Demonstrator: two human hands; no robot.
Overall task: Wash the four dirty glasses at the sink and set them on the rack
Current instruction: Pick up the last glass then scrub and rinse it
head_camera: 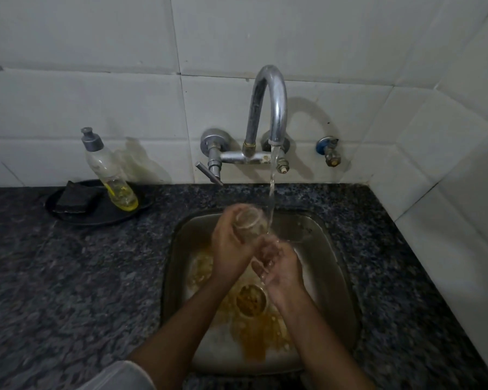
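Note:
My left hand point(231, 246) grips a clear drinking glass point(250, 225), tilted above the steel sink point(330, 249), with its base end pointing up and away. Water runs from the curved tap point(271, 108) in a thin stream point(271, 198) just right of the glass and lands near my fingers. My right hand point(279, 267) is under the stream, palm up, fingers relaxed, touching the glass's lower end. Brownish-yellow water and residue lie on the sink floor around the drain point(251, 301). No other glasses and no rack are in view.
A tilted dish-soap bottle point(110, 175) with yellow liquid and a dark sponge point(75, 197) sit on a black tray point(96, 218) at the back left of the dark granite counter point(68, 277). The tap lever point(209, 173) juts out left of the spout. Tiled walls close the back and right.

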